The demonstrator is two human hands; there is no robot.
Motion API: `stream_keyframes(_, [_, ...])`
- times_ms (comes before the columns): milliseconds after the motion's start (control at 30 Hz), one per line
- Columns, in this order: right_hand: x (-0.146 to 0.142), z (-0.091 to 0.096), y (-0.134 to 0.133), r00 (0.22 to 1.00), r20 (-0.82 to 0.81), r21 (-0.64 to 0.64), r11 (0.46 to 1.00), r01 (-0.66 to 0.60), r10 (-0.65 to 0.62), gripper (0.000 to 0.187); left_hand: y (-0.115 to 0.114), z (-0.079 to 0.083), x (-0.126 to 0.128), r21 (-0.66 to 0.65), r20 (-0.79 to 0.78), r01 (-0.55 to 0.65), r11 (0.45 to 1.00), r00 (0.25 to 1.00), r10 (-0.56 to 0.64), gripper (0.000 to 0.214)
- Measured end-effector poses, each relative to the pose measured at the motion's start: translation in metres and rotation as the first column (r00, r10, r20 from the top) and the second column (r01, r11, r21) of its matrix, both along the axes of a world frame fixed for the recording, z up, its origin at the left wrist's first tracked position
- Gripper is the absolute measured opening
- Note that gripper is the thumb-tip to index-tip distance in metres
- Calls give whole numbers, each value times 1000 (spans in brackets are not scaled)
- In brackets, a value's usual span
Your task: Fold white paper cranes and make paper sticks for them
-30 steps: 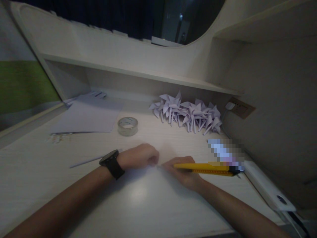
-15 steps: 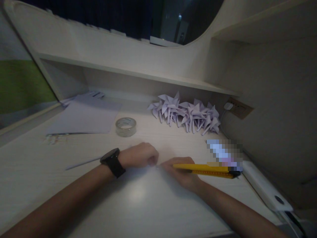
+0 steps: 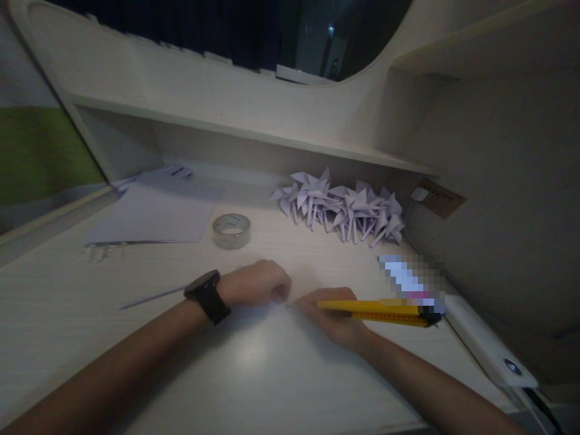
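Note:
My right hand (image 3: 333,317) is closed around a yellow utility knife (image 3: 389,309), whose black end points to the right; its front end is hidden in my fingers. Just left of it, my left hand (image 3: 260,284), with a black watch on the wrist, rests on the desk with fingers curled. What those fingers hold, if anything, is hidden. A small pale tip shows between the two hands. A thin white paper stick (image 3: 151,298) lies on the desk and runs behind the watch. Beyond my left hand stands a roll of clear tape (image 3: 231,231).
Several white paper pinwheels (image 3: 348,205) lie at the back under the shelf (image 3: 254,134). Paper sheets (image 3: 156,208) are stacked at the back left, with small bits beside them. A blurred-out phone-like object (image 3: 410,281) and a white power strip (image 3: 492,344) lie on the right.
The view has shifted very slightly. Both hands and the knife stay in nearly the same place.

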State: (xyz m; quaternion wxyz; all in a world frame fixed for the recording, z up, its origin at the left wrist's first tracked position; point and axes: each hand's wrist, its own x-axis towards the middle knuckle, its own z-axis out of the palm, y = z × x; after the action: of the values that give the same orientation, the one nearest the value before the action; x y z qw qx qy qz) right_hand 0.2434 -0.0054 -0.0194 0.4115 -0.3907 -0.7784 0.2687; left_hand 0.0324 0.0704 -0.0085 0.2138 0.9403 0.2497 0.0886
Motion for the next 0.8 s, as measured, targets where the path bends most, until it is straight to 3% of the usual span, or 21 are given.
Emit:
stream_keyframes(267, [2, 2, 1, 996, 90, 9, 1000, -19, 18, 23, 0, -3, 0, -19, 4, -9, 1000, 1000, 9, 16])
stream_keyframes(800, [1, 4, 0, 998, 65, 21, 1000, -13, 11, 21, 1, -3, 0, -21, 2, 10, 1000, 1000, -10, 15])
